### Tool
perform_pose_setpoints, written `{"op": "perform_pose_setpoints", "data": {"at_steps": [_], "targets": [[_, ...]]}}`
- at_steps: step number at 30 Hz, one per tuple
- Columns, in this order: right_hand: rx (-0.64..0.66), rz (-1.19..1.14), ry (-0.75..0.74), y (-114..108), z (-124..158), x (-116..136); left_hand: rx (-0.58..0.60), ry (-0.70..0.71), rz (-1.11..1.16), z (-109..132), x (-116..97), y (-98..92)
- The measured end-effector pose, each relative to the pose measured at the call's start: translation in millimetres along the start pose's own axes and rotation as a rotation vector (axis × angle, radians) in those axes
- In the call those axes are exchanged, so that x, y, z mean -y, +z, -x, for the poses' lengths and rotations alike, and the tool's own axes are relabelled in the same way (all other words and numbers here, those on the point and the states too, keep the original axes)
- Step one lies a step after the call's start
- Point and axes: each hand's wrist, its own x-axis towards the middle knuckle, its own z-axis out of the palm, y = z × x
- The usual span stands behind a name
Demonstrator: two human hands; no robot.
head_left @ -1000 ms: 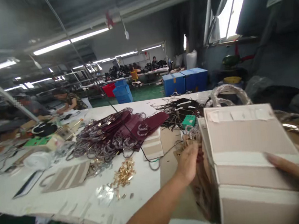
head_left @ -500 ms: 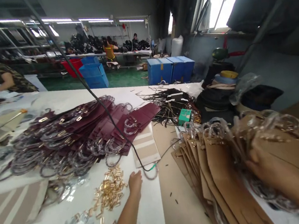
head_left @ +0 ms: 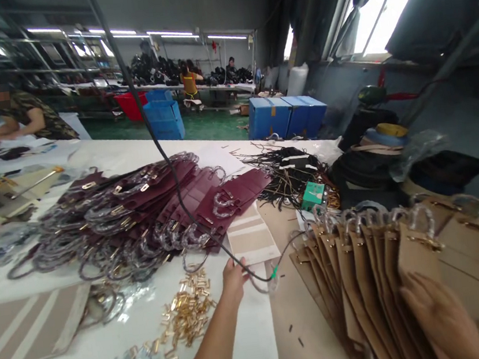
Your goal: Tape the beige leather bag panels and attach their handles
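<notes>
Left hand: your left hand (head_left: 234, 276) was at the low loop of the cable (head_left: 168, 165), just in front of the striped card (head_left: 251, 239). The fingers were lightly curled, and I couldn't tell whether they had closed on the cable.
Right hand: your right hand (head_left: 439, 312) lay flat on the tan panels (head_left: 365, 280), fingers spread, gripping nothing.
Cable: it hung from overhead, ran across the maroon panels (head_left: 150, 205), and ended in a green tip beside the tan panels.
Tan panels: they were fanned on the brown sheet (head_left: 288, 313) at your right, with wrapped ring handles at their top ends.
Doing it well (judgement): you'd best have taken the cable close to the loop and lifted it rather than dragged it. That way it wouldn't have snagged the handles or swept the gold clips (head_left: 186, 314). Your right palm needed to press evenly so the fan didn't slide.
Blue boxes (head_left: 286, 116): they sat on the floor past the table with lids shut, so their contents were unseen.
Blue bins (head_left: 164, 119): stacked, insides hidden.
Red bin (head_left: 130, 105): too far off to tell its contents.
Green box (head_left: 313, 195): small and closed, it sat by the black cords (head_left: 284, 171).
Others: a person worked at the far left, and more people were at the back bench.
</notes>
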Motion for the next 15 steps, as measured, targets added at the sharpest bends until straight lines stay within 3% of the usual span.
{"op": "perform_pose_setpoints", "data": {"at_steps": [4, 9, 12, 15], "targets": [[0.081, -0.238, -0.063, -14, 12, 46, 0.085, -0.041, -0.084, 64, 3, -39.1], [0.316, -0.463, -0.030, -3, 43, 107, 0.101, -0.057, -0.184, 132, 15, -73.8], [0.511, -0.611, -0.048, 2, 62, 130, 0.012, -0.051, -0.283, 161, 33, -82.7], [0.741, -0.724, -0.082, 4, 86, 138, -0.129, -0.098, -0.397, 193, 64, -93.1]]}}
